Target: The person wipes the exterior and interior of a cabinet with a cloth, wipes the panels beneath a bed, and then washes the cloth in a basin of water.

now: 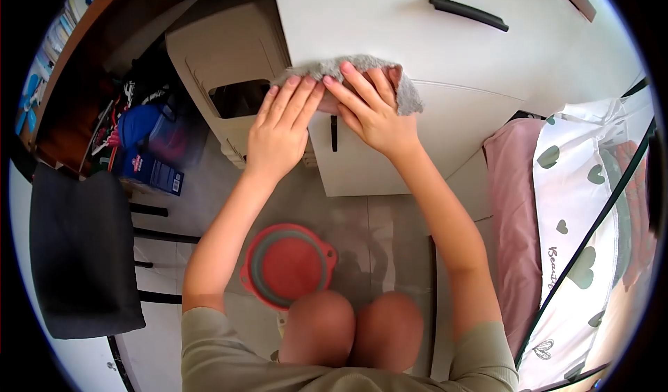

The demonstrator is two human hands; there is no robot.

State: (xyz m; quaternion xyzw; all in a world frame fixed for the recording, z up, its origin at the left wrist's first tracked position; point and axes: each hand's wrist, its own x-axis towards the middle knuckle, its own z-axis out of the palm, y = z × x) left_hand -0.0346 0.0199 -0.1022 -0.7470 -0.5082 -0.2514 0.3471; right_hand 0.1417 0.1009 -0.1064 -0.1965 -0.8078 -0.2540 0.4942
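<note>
The grey cloth lies against the white cabinet, above the lower door's vertical black handle. Left hand and right hand press it flat, fingers extended, neither clenched. Wiping appears under way; treated and untreated areas cannot be distinguished, so the remainder cannot be determined. The red collapsible basin stands on the floor.

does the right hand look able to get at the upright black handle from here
Probably yes: the upright black handle shows uncovered, close to the right hand, with nothing visible between them. That hand lies on the grey cloth, though, so it would likely have to lift off first.
</note>
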